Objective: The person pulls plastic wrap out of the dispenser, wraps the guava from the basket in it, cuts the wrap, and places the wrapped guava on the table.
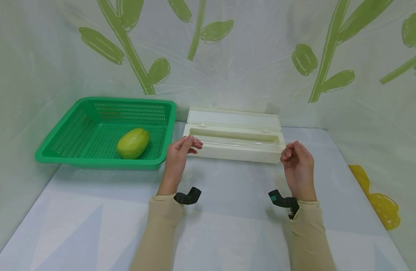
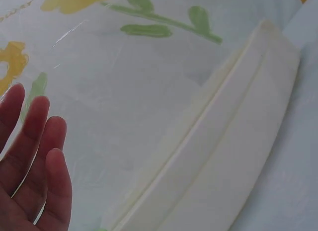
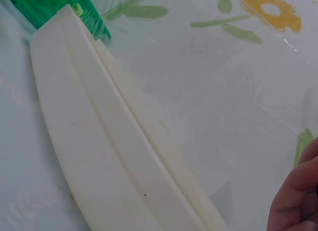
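Observation:
A clear sheet of cling film (image 1: 240, 143) stretches between my two hands, over the front of a long white cling film box (image 1: 235, 153). My left hand (image 1: 176, 160) pinches the film's left end between thumb and index finger. The other left fingers (image 2: 58, 184) are spread loosely in the left wrist view. At the right end, my right hand (image 1: 299, 167) pinches the film with its fingers curled in. The box lid (image 1: 233, 118) is tipped back, and the long cavity shows. Both wrist views show the box's white front (image 2: 233, 141) beyond the hands.
A green plastic basket (image 1: 106, 162) stands left of the box, close to my left hand. One yellow-green oval fruit (image 1: 133, 143) lies in it. Behind the box rises a pale sheet (image 1: 248, 82) printed with green leaves. The pale tabletop (image 1: 228, 218) extends toward me.

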The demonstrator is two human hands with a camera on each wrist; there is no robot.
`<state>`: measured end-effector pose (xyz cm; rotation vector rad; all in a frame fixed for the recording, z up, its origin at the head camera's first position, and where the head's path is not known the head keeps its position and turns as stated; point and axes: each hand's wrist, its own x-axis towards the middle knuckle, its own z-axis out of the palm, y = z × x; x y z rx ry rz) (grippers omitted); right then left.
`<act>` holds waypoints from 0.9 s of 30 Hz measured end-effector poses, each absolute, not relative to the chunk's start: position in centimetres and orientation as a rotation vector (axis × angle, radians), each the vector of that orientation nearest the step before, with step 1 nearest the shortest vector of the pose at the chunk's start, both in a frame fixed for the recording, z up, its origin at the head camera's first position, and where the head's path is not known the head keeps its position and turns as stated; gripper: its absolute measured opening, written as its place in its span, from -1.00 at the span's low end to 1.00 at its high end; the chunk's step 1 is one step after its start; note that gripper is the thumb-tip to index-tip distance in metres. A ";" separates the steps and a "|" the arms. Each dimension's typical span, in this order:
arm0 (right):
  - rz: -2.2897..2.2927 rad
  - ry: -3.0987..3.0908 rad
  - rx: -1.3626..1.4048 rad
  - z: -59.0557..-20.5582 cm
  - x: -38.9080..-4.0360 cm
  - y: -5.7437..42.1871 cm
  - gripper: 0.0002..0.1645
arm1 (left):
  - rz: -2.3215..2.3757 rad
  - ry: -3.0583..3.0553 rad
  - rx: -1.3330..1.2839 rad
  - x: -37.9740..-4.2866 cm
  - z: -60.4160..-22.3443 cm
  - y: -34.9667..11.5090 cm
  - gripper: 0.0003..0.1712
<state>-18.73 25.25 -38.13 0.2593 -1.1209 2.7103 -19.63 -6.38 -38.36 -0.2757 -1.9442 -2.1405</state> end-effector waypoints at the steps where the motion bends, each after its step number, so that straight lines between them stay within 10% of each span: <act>1: 2.711 -1.119 0.270 -38.1 -18.7 25.2 -0.73 | -2.140 -1.942 -0.277 -19.6 -38.3 -6.4 -0.56; 27: 2.682 -1.084 0.320 -37.0 -18.3 25.2 -0.74 | -2.110 -1.842 -0.326 -19.1 -37.0 -6.4 -0.58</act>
